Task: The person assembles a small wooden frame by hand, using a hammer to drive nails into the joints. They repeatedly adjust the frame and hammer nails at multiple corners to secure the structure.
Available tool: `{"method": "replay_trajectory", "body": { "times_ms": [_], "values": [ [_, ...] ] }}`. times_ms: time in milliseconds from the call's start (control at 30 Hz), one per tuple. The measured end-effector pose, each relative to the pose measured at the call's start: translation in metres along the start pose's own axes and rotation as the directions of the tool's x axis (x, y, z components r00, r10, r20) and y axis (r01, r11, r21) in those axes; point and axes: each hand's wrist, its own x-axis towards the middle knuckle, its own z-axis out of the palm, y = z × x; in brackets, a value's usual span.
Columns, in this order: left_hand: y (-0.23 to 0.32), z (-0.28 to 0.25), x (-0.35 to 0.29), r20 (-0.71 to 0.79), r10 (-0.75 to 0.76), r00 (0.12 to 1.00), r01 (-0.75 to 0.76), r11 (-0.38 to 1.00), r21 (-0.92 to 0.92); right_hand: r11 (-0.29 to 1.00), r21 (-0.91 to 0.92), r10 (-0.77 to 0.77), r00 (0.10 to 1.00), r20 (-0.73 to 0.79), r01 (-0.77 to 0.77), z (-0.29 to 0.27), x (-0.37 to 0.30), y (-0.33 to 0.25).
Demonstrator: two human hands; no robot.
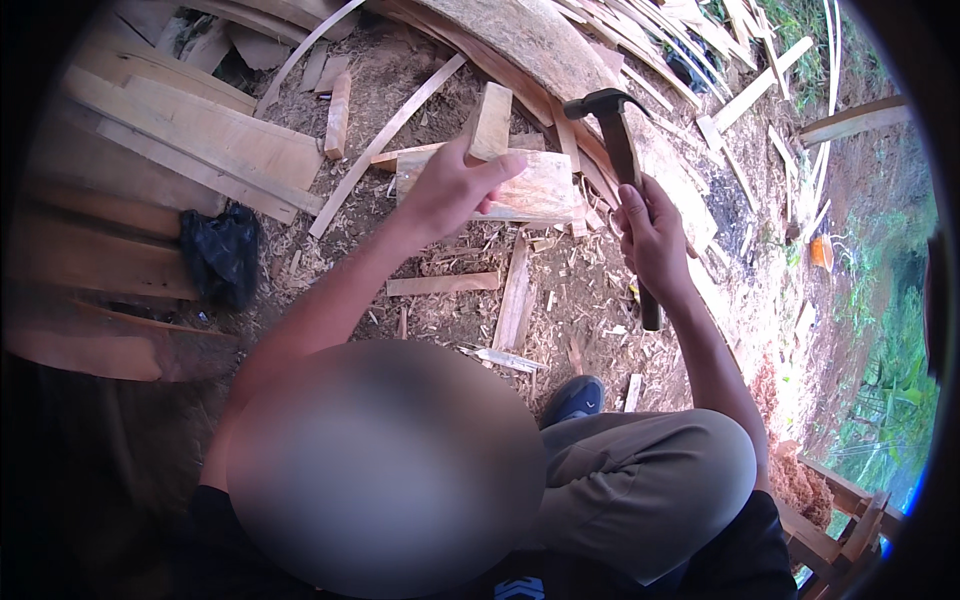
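Note:
My left hand (455, 192) is closed around a short squared wooden block (491, 120) that stands up from its grip. Under that hand lies a wider pale wooden block (545, 188), its near face turned toward me. Whether the short block touches the wider one is hidden by my fingers. To the right, my right hand (656, 238) is wrapped round the handle of a claw hammer (620, 145). The dark hammer head is raised beyond the hand, to the right of both blocks, and the handle's end sticks out below my palm.
Shavings and offcuts, including a flat strip (443, 284), litter the dirt ground. A large plank (480, 45) curves across the far side. Stacked boards (190, 130) and a black plastic bag (222, 255) are at left. An orange container (822, 251) sits far right.

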Motion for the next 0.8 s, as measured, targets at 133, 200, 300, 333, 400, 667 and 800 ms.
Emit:
{"method": "replay_trajectory", "body": {
  "times_ms": [133,200,300,333,400,667,800],
  "values": [
    [0.011,-0.01,-0.008,-0.055,0.038,0.998,-0.016,0.934,0.358,0.999,0.019,0.028,0.999,-0.027,-0.028,-0.007,-0.002,0.013],
    [-0.01,-0.015,0.0,-0.041,0.038,0.998,-0.012,0.857,0.515,0.996,-0.064,0.071,0.997,0.008,-0.07,-0.008,-0.007,0.012],
    [-0.003,-0.011,-0.004,-0.076,0.009,0.997,0.043,0.753,0.657,0.988,-0.135,0.081,0.996,0.023,-0.077,0.001,-0.014,0.016],
    [0.008,-0.003,-0.002,-0.139,-0.011,0.99,0.102,0.733,0.672,0.984,-0.174,0.043,0.998,0.042,-0.035,-0.001,-0.015,0.016],
    [0.027,0.006,-0.003,-0.217,-0.003,0.976,0.138,0.779,0.612,0.967,-0.247,-0.036,0.995,0.089,0.057,-0.003,-0.013,0.017],
    [-0.046,0.029,0.014,-0.237,0.399,0.886,-0.415,0.91,-0.019,0.945,-0.292,-0.14,0.989,0.044,0.146,-0.009,-0.015,-0.049],
    [-0.067,0.054,0.01,-0.243,0.31,0.919,-0.374,0.882,-0.286,0.867,-0.418,-0.26,0.962,0.085,0.272,-0.014,-0.014,-0.054]
  ]
}}
